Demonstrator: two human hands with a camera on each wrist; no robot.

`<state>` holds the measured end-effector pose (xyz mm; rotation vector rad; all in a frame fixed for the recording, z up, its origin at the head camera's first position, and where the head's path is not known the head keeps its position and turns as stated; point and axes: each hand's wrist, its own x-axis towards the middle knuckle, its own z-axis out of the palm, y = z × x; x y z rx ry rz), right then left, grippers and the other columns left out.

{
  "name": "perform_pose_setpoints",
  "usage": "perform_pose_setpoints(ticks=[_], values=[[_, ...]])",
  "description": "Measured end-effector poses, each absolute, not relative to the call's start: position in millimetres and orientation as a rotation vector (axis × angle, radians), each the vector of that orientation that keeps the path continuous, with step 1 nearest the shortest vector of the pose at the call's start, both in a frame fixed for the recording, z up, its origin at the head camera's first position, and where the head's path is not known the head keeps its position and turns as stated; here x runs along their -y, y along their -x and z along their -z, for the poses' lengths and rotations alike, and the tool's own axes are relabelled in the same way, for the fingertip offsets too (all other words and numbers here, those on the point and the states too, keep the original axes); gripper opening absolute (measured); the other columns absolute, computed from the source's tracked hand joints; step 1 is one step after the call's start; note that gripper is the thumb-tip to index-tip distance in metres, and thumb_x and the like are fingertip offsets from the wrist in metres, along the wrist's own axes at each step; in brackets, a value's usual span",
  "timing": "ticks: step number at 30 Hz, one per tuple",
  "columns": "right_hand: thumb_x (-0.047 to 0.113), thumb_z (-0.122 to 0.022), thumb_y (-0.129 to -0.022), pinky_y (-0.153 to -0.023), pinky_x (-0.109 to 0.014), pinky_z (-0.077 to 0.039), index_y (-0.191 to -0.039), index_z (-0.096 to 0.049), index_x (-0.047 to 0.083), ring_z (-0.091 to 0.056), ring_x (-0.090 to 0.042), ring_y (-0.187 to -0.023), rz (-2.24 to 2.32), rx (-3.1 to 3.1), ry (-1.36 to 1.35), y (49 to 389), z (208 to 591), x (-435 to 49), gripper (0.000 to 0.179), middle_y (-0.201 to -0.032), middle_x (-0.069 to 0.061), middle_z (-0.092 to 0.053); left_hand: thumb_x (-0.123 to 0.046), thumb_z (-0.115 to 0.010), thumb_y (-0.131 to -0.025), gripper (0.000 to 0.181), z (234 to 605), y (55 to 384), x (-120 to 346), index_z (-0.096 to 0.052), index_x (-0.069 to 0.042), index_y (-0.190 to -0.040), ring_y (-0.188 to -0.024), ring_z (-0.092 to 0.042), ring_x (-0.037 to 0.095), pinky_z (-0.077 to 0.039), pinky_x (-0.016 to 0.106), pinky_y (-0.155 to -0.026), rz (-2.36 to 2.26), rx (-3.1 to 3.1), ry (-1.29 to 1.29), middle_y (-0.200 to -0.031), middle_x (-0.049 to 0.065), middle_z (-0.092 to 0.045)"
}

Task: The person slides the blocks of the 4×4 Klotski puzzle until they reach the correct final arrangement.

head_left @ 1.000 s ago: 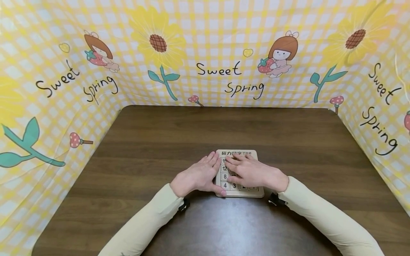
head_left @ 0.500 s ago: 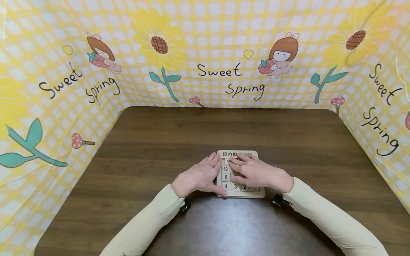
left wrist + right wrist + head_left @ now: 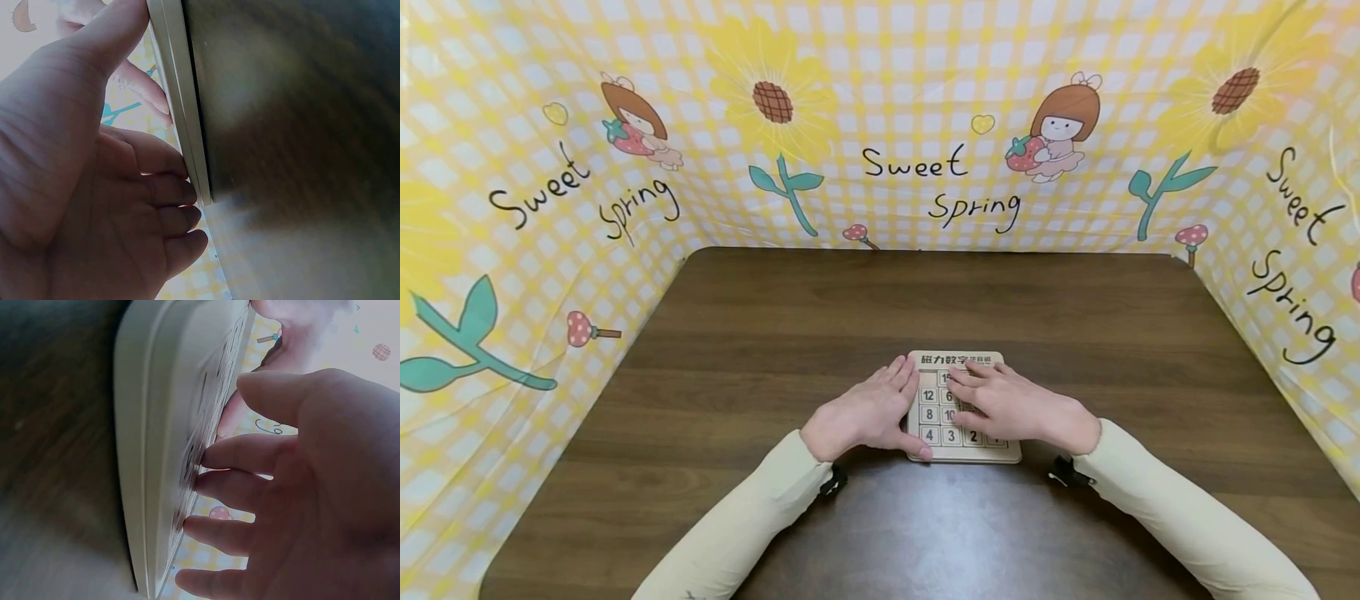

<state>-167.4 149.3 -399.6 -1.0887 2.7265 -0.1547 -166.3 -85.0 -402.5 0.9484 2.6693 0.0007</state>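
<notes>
A wooden sliding number puzzle (image 3: 966, 454) lies flat on the table in the head view. Its numbered tiles fill a framed grid under a printed title, and an uncovered slot shows at the grid's top left corner. My left hand (image 3: 868, 412) rests along the board's left side, thumb on the near left corner and fingers straight. In the left wrist view those fingertips meet the pale board edge (image 3: 178, 94). With extended fingers, my right hand (image 3: 1018, 404) touches the upper rows, its index finger beside the 15 tile (image 3: 945, 377). It covers most right-hand tiles.
The dark wooden table (image 3: 775, 308) extends around the board. Yellow checked cloth (image 3: 895, 108) with flowers and lettering stands along its back and both sides. Dark wrist cameras sit under both cuffs.
My right hand has moved to the right across the board. The 15 tile has slid right with it, opening the top left slot. My left hand stays in place.
</notes>
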Motion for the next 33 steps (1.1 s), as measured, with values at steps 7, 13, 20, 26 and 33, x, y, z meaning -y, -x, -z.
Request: perform_pose_setpoints(ticks=[7, 13, 20, 26, 33], values=[[0.044, -0.05, -0.1, -0.111, -0.068, -0.031, -0.147, -0.045, 0.006, -0.031, -0.042, -0.145, 0.126, -2.741, 1.101, 164, 401, -149, 0.061, -0.157, -0.013, -0.037, -0.075, -0.062, -0.078, 0.118, 402, 166, 85, -0.019, 0.004, -0.154, -0.154, -0.009, 0.032, -0.018, 0.04, -0.125, -0.003, -2.673, -0.943, -0.164, 0.021, -0.007], [0.046, -0.049, -0.1, -0.111, -0.066, -0.031, -0.149, -0.041, 0.006, -0.029, -0.04, -0.147, 0.085, -2.717, 1.169, 151, 404, -140, 0.063, -0.158, -0.013, -0.034, -0.075, -0.062, -0.078, 0.118, 403, 166, 85, -0.018, 0.004, -0.154, -0.154, -0.008, 0.032, -0.017, 0.04, -0.125, -0.009, -2.675, -0.952, -0.164, 0.021, -0.008], [0.049, -0.048, -0.1, -0.115, -0.066, -0.024, -0.15, -0.04, 0.008, -0.025, -0.037, -0.149, 0.102, -2.682, 1.187, 141, 404, -133, 0.065, -0.16, -0.01, -0.032, -0.074, -0.062, -0.078, 0.118, 403, 166, 85, -0.019, 0.004, -0.154, -0.154, -0.008, 0.032, -0.016, 0.04, -0.126, -0.025, -2.673, -0.947, -0.164, 0.021, -0.008], [0.049, -0.047, -0.1, -0.115, -0.067, -0.024, -0.15, -0.04, 0.009, -0.026, -0.037, -0.149, 0.095, -2.679, 1.191, 142, 405, -133, 0.064, -0.16, -0.009, -0.032, -0.074, -0.062, -0.078, 0.117, 403, 166, 85, -0.02, 0.004, -0.154, -0.153, -0.009, 0.033, -0.016, 0.039, -0.126, -0.023, -2.679, -0.954, -0.163, 0.022, -0.009], [0.048, -0.047, -0.101, -0.115, -0.068, -0.024, -0.15, -0.041, 0.009, -0.025, -0.037, -0.149, 0.126, -2.668, 1.19, 145, 403, -134, 0.064, -0.16, -0.009, -0.033, -0.074, -0.062, -0.078, 0.117, 402, 166, 86, -0.02, 0.005, -0.154, -0.153, -0.01, 0.033, -0.017, 0.039, -0.125, -0.029, -2.681, -0.965, -0.163, 0.023, -0.01]])
